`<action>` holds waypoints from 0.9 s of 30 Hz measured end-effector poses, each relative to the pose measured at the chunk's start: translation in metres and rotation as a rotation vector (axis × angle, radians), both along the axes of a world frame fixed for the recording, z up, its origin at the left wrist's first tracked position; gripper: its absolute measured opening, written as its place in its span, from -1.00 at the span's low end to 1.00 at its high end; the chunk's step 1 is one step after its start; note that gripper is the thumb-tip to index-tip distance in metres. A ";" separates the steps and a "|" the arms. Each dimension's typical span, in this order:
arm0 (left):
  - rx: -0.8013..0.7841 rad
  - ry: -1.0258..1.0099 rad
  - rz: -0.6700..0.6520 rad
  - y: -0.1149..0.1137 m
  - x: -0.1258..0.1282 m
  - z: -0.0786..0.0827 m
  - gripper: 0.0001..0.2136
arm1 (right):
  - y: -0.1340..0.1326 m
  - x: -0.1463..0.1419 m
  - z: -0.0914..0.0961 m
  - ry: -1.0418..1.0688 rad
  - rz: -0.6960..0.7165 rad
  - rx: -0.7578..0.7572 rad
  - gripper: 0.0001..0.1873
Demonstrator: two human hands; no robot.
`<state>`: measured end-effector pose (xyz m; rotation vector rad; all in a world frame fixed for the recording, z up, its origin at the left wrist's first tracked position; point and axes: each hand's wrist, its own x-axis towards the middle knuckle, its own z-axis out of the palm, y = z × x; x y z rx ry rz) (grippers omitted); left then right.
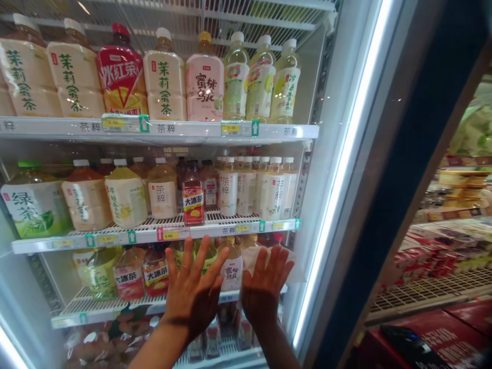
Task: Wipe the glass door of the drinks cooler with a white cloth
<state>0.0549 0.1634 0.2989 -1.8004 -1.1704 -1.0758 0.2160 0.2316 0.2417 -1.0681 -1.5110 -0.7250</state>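
My left hand [194, 284] is raised with its fingers spread, in front of the lower bottle shelf of a lit drinks cooler. Beside it on the right, my right hand [265, 284] is held flat with its fingers stretched upward. A pale, cloth-like patch [251, 258] shows behind the right fingers; I cannot tell what it is. Faint reflections suggest glass in front of the shelves, but whether my palms touch it is hidden. Near my left hand stands a dark iced tea bottle [156, 271]. Between the hands shows a pale pink-labelled bottle [231, 271].
Several tea bottles stand on the top shelf [200, 129] and middle shelf [207, 229]. A small red-labelled bottle [193, 197] is at the middle shelf's front. A bright light strip [346, 148] runs down the right side. Beyond the dark frame [388, 189] are red boxes [457, 333].
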 end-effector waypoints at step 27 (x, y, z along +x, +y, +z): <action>0.010 -0.067 0.225 -0.050 -0.134 -0.014 -0.29 | -0.048 -0.133 -0.004 -0.158 0.130 -0.048 -0.15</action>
